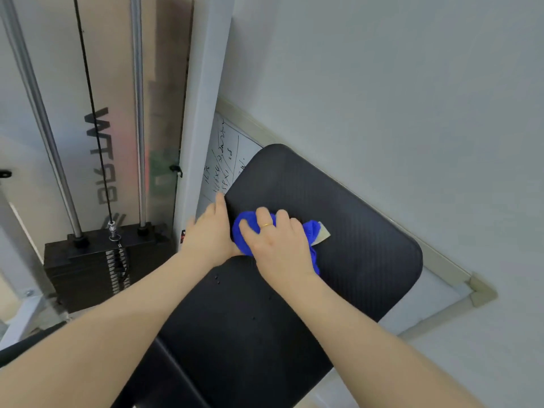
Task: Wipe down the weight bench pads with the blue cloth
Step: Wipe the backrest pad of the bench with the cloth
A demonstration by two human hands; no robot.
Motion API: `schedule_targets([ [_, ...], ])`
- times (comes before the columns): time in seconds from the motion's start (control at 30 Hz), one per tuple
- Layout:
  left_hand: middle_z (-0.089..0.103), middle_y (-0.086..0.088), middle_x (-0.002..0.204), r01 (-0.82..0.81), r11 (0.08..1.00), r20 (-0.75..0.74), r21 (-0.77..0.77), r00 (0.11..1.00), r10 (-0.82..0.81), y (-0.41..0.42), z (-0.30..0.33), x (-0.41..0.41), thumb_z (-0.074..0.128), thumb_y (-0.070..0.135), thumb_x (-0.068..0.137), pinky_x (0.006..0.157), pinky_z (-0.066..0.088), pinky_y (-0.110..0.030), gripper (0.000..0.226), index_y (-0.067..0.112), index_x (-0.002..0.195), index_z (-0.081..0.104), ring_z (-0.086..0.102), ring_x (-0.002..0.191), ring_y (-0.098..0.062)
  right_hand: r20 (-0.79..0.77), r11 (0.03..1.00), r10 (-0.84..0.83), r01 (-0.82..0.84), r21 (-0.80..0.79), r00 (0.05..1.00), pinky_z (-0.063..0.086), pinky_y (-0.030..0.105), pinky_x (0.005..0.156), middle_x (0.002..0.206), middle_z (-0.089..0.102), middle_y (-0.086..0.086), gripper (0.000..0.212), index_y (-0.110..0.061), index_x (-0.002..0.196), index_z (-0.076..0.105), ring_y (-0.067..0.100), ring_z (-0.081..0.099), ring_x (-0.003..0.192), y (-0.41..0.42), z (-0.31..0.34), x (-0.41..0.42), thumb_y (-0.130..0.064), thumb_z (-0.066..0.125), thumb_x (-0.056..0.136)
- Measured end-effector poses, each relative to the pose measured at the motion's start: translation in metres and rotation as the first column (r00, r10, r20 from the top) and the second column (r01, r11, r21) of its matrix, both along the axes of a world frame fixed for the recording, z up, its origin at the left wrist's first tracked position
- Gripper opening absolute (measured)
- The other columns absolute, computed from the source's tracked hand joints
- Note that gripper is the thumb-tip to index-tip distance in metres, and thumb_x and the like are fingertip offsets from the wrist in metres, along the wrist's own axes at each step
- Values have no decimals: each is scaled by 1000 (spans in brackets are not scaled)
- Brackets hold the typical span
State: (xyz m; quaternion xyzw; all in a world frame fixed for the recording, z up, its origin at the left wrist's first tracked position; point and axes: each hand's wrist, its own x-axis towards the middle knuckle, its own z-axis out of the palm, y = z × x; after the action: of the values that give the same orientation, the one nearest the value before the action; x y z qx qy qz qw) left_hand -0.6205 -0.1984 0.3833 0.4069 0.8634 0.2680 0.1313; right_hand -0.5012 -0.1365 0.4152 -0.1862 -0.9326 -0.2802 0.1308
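Observation:
The black textured bench pad (353,231) fills the middle of the head view, tilted up toward the wall. A bunched blue cloth (245,231) with a pale tag lies on the pad's left half. My right hand (276,242) presses down on the cloth with its fingers curled over it; a gold ring shows on one finger. Gripping the pad's left edge beside the cloth is my left hand (210,231), thumb on top and fingers wrapped behind the edge.
A cable machine stands at the left, with a black weight stack (85,269), chrome guide rods (138,113) and a white upright post (203,113). A whiteboard (223,154) with handwriting leans on the wall behind the pad.

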Motion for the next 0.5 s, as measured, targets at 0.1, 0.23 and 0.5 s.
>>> schedule_targets([
  [0.1,23,-6,154,110,988,139,108,983,-124,-11,-8,-15,79,47,63,106,38,-39,127,15,149,-9,35,136,-24,72,996,39,-44,79,997,24,29,53,95,63,3,38,-27,92,68,20,47,63,14,20,-17,-18,72,55],
  [0.23,20,-6,155,199,976,156,88,965,-211,-15,-16,-27,78,43,67,106,39,-41,126,27,146,-18,38,134,-28,-157,985,-168,159,-71,973,26,32,65,124,47,11,45,-20,123,52,25,39,84,33,61,-57,-6,51,80],
  [0.5,51,-7,128,114,988,65,102,991,-121,-13,-30,-25,73,27,75,83,45,-28,79,15,139,30,56,100,-20,32,996,-46,49,-69,998,33,28,54,100,59,5,46,-22,115,60,18,48,69,-22,-21,-53,-23,63,70],
])
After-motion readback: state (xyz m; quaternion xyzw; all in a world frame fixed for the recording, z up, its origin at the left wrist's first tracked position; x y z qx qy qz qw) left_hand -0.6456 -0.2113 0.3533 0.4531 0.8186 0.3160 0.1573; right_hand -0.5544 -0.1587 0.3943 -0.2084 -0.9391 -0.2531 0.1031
